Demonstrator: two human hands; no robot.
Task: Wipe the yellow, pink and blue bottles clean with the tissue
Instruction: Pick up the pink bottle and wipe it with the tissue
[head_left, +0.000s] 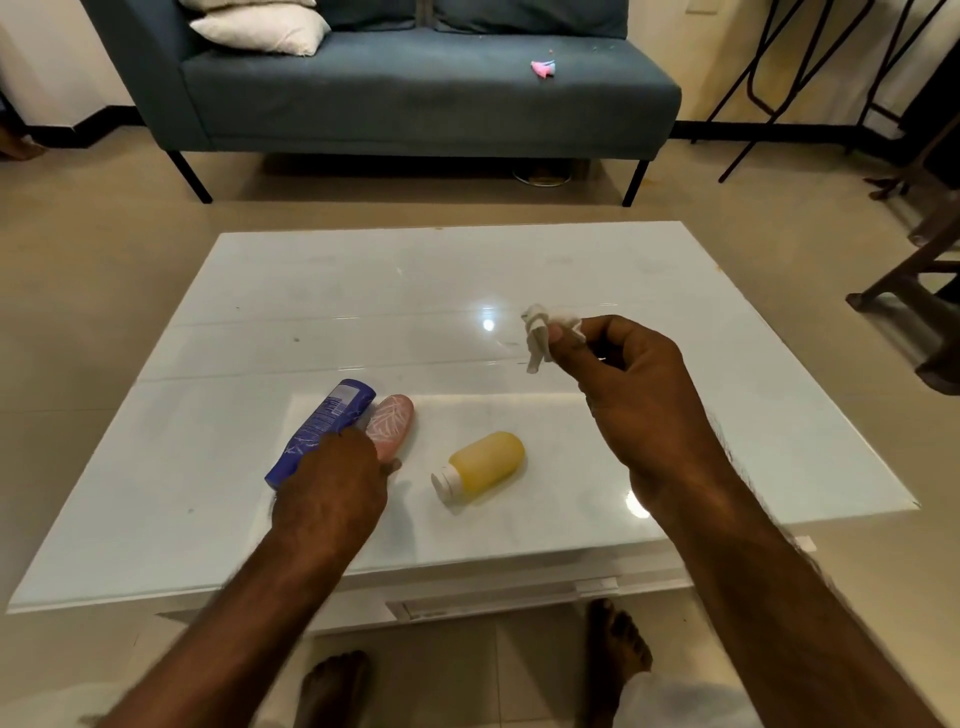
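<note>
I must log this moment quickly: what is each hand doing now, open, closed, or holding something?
Left hand: resting on the blue bottle and pink bottle; grip cannot be told.
Right hand: closed, pinching the tissue above the table.

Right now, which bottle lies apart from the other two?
The yellow bottle, alone at centre with its white cap showing; the blue bottle and pink bottle lie side by side under the left hand.
</note>
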